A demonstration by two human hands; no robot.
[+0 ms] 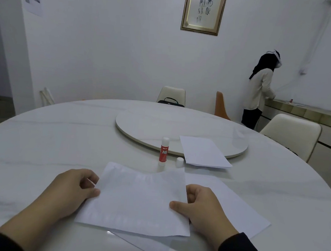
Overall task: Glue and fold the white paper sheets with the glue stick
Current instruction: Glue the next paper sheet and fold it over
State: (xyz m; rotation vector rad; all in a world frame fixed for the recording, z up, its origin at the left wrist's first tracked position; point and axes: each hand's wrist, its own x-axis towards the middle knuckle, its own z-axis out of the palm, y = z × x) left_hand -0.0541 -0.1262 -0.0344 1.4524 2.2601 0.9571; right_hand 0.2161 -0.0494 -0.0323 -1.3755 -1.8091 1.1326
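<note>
Head view: my left hand (74, 189) and right hand (200, 206) each pinch a side edge of the white sheet (136, 199). Uncapped glue stick (164, 151) stands beyond, near its cap (179, 162), on the round white table (51, 146).

The held sheet (136, 199) covered most of a lower sheet (233, 212) and the curled fingers of both hands. Both sleeves ran off the bottom edge. The frame (203, 11) was cropped above, its script unreadable.

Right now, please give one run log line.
hands: left and right grip top sheet | glue stick: upright, uncapped | cap: beside it
</note>
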